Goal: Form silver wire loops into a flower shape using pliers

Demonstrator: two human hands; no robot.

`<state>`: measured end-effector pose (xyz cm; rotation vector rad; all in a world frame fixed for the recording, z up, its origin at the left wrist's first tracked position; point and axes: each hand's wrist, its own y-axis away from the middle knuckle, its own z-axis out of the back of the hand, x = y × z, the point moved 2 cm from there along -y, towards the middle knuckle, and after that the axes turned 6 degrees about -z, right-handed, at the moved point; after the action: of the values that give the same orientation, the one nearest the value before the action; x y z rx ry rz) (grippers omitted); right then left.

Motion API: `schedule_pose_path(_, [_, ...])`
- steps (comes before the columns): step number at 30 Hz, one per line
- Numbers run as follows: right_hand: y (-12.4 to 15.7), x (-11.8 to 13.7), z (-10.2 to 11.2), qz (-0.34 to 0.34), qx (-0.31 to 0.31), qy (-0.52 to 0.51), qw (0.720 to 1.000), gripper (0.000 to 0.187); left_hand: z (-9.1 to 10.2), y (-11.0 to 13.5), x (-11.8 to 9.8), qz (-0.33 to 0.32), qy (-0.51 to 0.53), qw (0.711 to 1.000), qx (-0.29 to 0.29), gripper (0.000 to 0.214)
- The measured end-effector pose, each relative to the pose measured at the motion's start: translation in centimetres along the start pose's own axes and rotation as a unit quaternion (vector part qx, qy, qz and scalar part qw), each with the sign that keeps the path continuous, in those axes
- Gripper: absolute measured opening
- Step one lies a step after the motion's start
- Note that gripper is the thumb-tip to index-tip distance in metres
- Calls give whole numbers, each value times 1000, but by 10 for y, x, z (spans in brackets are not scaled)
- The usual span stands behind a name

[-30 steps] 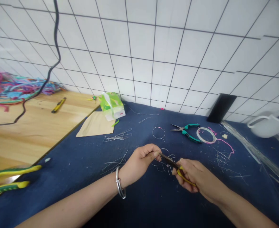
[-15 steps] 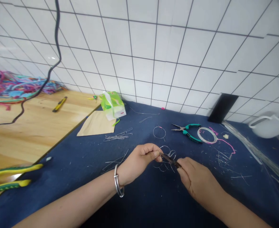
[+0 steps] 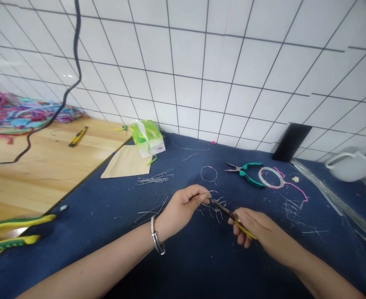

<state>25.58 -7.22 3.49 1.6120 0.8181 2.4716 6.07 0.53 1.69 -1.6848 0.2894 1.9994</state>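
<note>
My left hand [image 3: 183, 205] pinches a looped piece of thin silver wire [image 3: 214, 204] above the blue cloth [image 3: 108, 216]. A metal bangle sits on that wrist. My right hand [image 3: 254, 228] grips yellow-handled pliers [image 3: 231, 216], and their dark jaws reach up-left to the wire right at my left fingertips. Both hands hover just over the cloth at the centre.
Teal-handled pliers [image 3: 245, 170], a coil of clear line [image 3: 271, 177], a small wire ring [image 3: 208, 173] and loose wire pieces [image 3: 154, 178] lie on the cloth. A green tissue pack [image 3: 148, 138], brown paper [image 3: 126, 162], a white jug [image 3: 351, 165], yellow tool handles [image 3: 14, 232] and a wooden table [image 3: 45, 166] surround it.
My right hand has rolled, so the yellow handle shows again after being hidden half a second ago. The pliers stay on the wire at my left fingertips, now slightly higher.
</note>
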Motion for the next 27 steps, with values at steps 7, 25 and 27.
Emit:
schedule_pose_path(7, [-4, -3, -8, 3, 31, -97, 995, 43, -2, 2, -2, 38, 38, 999, -1, 13])
schedule_pose_path(25, [-1, 0, -4, -20, 39, -93, 995, 45, -5, 7, 0, 38, -37, 998, -32, 18])
schedule_pose_path(27, [-4, -3, -7, -25, 38, -122, 991, 44, -8, 9, -1, 62, 13, 998, -26, 19])
